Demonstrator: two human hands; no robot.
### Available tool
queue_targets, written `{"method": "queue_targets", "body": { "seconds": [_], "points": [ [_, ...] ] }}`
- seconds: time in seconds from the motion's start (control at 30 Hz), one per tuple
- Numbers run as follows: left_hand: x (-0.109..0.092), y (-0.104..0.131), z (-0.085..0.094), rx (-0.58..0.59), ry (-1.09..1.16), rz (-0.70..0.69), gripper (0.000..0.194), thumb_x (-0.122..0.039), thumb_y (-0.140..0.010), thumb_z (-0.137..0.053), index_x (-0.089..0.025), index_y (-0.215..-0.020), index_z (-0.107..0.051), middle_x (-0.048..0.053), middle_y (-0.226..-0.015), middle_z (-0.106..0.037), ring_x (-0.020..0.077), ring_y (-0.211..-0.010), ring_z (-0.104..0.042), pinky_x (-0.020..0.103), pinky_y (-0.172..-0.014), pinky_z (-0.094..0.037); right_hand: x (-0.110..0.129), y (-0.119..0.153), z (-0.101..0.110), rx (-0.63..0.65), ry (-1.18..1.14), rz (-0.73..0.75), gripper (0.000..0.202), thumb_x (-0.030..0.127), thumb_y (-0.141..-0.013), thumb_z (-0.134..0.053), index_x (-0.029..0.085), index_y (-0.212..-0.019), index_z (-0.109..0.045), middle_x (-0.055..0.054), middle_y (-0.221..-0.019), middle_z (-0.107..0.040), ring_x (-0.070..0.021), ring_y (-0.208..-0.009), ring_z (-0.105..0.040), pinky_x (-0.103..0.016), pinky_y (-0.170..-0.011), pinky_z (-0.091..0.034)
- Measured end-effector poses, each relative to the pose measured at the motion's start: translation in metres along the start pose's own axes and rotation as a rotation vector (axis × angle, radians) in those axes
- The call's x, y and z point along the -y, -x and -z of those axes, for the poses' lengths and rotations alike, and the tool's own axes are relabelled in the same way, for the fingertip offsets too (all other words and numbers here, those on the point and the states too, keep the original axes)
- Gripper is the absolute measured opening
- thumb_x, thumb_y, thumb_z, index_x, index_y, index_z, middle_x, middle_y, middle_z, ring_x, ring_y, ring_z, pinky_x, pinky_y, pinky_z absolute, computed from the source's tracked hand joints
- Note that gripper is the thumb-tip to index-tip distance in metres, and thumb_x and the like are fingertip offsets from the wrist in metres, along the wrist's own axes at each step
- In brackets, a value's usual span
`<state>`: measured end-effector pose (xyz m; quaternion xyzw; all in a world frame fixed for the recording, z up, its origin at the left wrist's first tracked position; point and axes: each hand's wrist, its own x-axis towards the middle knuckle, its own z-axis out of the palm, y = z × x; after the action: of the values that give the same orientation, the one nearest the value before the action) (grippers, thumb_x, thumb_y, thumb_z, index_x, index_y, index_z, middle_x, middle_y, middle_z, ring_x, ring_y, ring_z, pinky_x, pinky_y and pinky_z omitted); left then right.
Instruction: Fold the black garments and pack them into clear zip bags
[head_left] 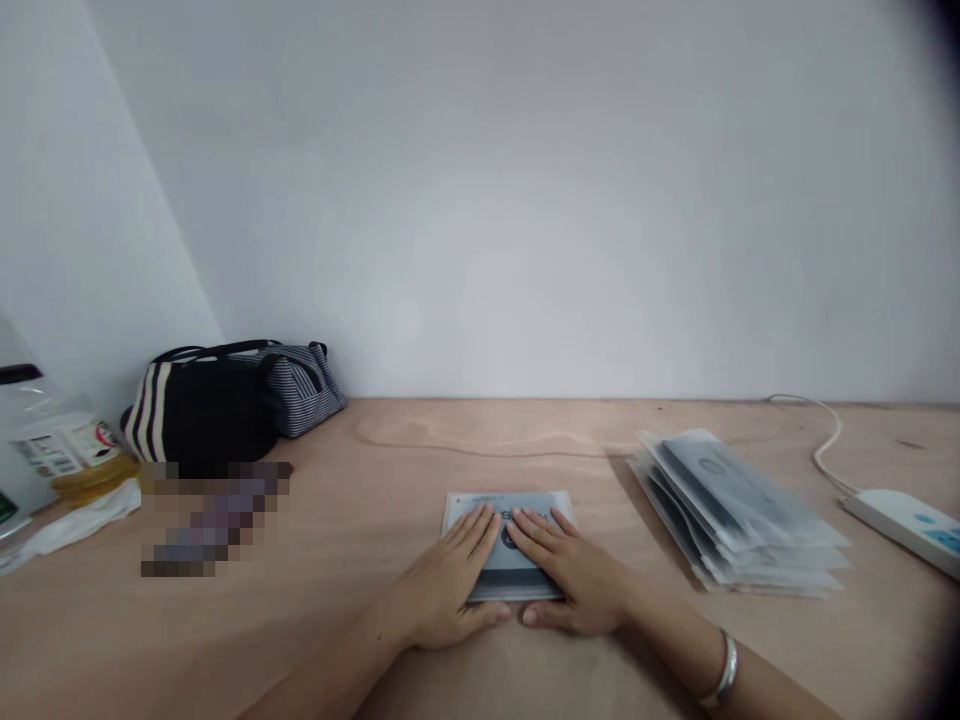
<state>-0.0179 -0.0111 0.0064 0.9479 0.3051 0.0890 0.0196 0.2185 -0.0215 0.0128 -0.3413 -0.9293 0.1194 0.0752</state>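
A flat packet [512, 579] in a clear plastic sleeve, with a grey-blue face and dark print, lies on the wooden table in front of me. My left hand [448, 580] rests flat on its left part, fingers stretched out and thumb along the near edge. On the right part lies my right hand [581, 575], also flat with fingers extended, a silver bangle on the wrist. The fingertips of both hands almost meet over the print. To the right sits a stack of similar frosted packets [739, 500], slightly fanned.
A white power strip [911, 525] with a cable is at the far right. Black and striped bags [217, 415] stand at the back left, beside a bottle of yellow liquid [75, 450], a white cloth [79, 525] and a pixelated item [217, 520]. A wall [525, 200] rises behind the table.
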Motion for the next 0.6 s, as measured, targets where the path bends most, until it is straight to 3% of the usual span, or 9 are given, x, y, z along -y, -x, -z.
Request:
{"method": "queue_targets", "body": {
  "seconds": [0.1,0.2,0.3,0.4,0.5,0.6],
  "points": [
    [0.001,0.003,0.000,-0.074,-0.076,-0.040,0.058,-0.033,-0.086,-0.041,-0.010,-0.135,-0.020,0.015,-0.137,-0.030,0.0251,-0.126,-0.025,0.038,-0.101,-0.030,0.004,-0.001,0.002,-0.003,0.007,-0.048,0.078,0.038,-0.077,-0.050,0.020,-0.138,-0.006,-0.013,-0.142,-0.013,-0.0272,-0.129,-0.012,-0.051,-0.102,-0.015],
    [0.002,0.003,-0.004,-0.194,-0.142,-0.077,0.047,-0.017,-0.086,-0.039,-0.010,-0.131,-0.030,0.013,-0.130,-0.043,0.0229,-0.121,-0.036,0.035,-0.099,-0.035,0.010,-0.004,-0.001,-0.050,0.032,-0.108,0.081,0.013,-0.070,-0.049,0.026,-0.138,-0.006,-0.009,-0.142,-0.019,-0.0258,-0.128,-0.018,-0.050,-0.100,-0.021],
    [0.004,0.001,-0.008,-0.373,-0.159,-0.016,0.043,-0.018,-0.088,-0.037,-0.014,-0.131,-0.032,0.011,-0.127,-0.047,0.0212,-0.120,-0.039,0.036,-0.099,-0.034,0.013,-0.009,-0.011,-0.134,0.105,-0.179,0.086,-0.002,-0.066,-0.040,0.031,-0.137,-0.005,-0.007,-0.141,-0.023,-0.0254,-0.126,-0.024,-0.050,-0.097,-0.028],
    [0.007,0.000,-0.013,-0.519,-0.125,0.174,0.054,-0.028,-0.087,-0.042,-0.014,-0.134,-0.022,0.012,-0.131,-0.041,0.0244,-0.123,-0.032,0.042,-0.100,-0.031,0.012,-0.013,-0.016,-0.258,0.251,-0.255,0.083,-0.006,-0.068,-0.035,0.036,-0.136,-0.011,-0.007,-0.140,-0.026,-0.0296,-0.124,-0.028,-0.051,-0.092,-0.034],
    [0.013,0.002,-0.019,-0.509,-0.066,0.291,0.062,-0.034,-0.085,-0.044,-0.013,-0.136,-0.015,0.014,-0.135,-0.034,0.0268,-0.125,-0.028,0.045,-0.100,-0.030,0.009,-0.009,0.003,-0.413,0.431,-0.327,0.078,-0.004,-0.071,-0.035,0.038,-0.134,-0.018,-0.008,-0.137,-0.031,-0.0365,-0.121,-0.029,-0.057,-0.085,-0.037],
    [0.019,0.003,-0.025,-0.389,-0.019,0.374,0.064,-0.037,-0.084,-0.042,-0.013,-0.136,-0.014,0.016,-0.137,-0.030,0.0272,-0.126,-0.025,0.045,-0.100,-0.029,0.004,0.005,0.044,-0.599,0.609,-0.488,0.076,-0.002,-0.072,-0.037,0.038,-0.134,-0.019,-0.008,-0.136,-0.031,-0.0403,-0.120,-0.026,-0.063,-0.082,-0.035]
  ]
}}
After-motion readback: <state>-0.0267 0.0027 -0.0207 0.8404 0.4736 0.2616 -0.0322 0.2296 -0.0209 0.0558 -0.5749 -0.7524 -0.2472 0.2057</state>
